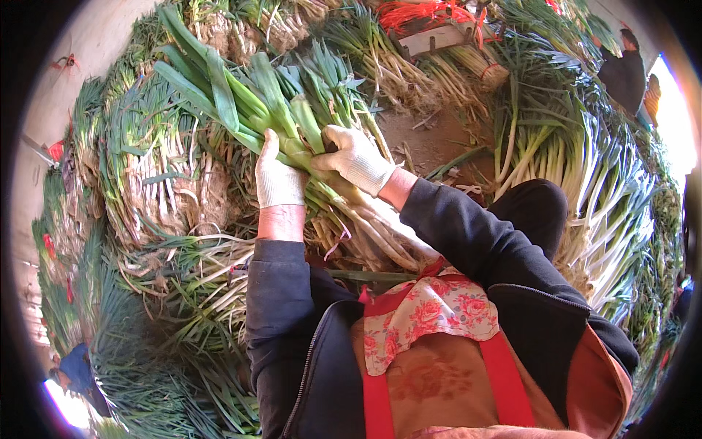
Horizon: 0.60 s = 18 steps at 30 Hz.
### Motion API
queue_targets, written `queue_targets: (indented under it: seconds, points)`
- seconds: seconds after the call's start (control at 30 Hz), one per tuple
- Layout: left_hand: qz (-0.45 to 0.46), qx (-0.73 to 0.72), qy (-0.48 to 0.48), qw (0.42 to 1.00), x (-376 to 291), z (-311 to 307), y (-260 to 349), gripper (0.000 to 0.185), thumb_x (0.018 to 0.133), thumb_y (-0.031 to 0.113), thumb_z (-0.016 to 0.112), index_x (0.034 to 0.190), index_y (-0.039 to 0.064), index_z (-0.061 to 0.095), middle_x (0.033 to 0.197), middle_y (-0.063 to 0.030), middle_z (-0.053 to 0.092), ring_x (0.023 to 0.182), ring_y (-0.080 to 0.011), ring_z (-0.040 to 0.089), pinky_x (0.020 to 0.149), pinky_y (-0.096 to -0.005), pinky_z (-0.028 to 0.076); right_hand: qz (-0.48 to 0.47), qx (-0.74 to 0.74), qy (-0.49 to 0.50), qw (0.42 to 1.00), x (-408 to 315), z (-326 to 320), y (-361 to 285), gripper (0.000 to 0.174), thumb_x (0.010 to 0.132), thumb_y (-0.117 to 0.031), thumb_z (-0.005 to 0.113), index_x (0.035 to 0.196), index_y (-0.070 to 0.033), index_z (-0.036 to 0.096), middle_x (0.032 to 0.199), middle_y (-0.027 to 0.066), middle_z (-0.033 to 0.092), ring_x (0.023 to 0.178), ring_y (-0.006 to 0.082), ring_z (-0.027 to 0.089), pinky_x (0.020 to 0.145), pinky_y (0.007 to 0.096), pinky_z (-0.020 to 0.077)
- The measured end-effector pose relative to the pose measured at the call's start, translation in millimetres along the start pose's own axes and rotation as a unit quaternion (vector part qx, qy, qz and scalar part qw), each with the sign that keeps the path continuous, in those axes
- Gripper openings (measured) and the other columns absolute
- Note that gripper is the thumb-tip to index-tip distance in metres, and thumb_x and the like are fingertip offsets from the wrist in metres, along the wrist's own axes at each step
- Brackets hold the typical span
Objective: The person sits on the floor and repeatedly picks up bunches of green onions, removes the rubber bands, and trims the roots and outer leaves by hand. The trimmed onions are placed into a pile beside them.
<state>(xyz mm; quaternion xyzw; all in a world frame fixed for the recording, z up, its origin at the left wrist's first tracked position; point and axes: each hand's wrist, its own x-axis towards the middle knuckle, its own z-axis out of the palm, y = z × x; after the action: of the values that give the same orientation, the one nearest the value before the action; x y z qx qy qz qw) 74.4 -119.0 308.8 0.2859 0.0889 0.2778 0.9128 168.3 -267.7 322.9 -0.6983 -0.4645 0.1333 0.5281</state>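
Observation:
Both my hands wear whitish knit gloves and grip a thick leek in front of my chest. My left hand wraps the stalk from the left with its thumb up along it. From the right, my right hand closes around the stalk at the base of the leaves. Broad green leaves fan out toward the upper left, and pale shafts slant down toward my lap, where their far ends are partly hidden. A thin pink strip hangs beside the shafts.
Heaped leek bundles with roots lie on the left, and a long pile of leeks curves around my right. Ahead are brown ground, a wooden crate and red strings. People stand upper right and lower left.

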Motion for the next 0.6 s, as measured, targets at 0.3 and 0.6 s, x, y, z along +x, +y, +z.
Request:
queue_targets:
  seconds: [0.3, 0.6]
  points:
    - [-0.005, 0.003, 0.03, 1.0, 18, -47, 27, 0.051, 0.103, 0.053, 0.057, 0.121, 0.005, 0.057, 0.093, -0.0116, 0.062, 0.084, -0.0263, 0.062, 0.07, -0.0392, 0.055, 0.05, 0.631, -0.122, 0.764, -52, -12, 4, 0.012, 0.099, -0.013, 0.062, 0.106, -0.006, 0.055, 0.092, 0.0077, 0.061, 0.075, 0.018, 0.061, 0.066, 0.0311, 0.0515]
    - [0.192, 0.044, 0.197, 0.96, 23, -91, 100, 0.041, 0.105, 0.049, 0.053, 0.121, 0.011, 0.05, 0.101, -0.0093, 0.06, 0.077, -0.0234, 0.06, 0.065, -0.0368, 0.052, 0.098, -0.101, -0.22, 0.965, -153, -67, 96, 0.036, 0.095, -0.033, 0.07, 0.11, 0.0, 0.063, 0.083, 0.0172, 0.065, 0.074, 0.022, 0.065, 0.069, 0.0382, 0.05]
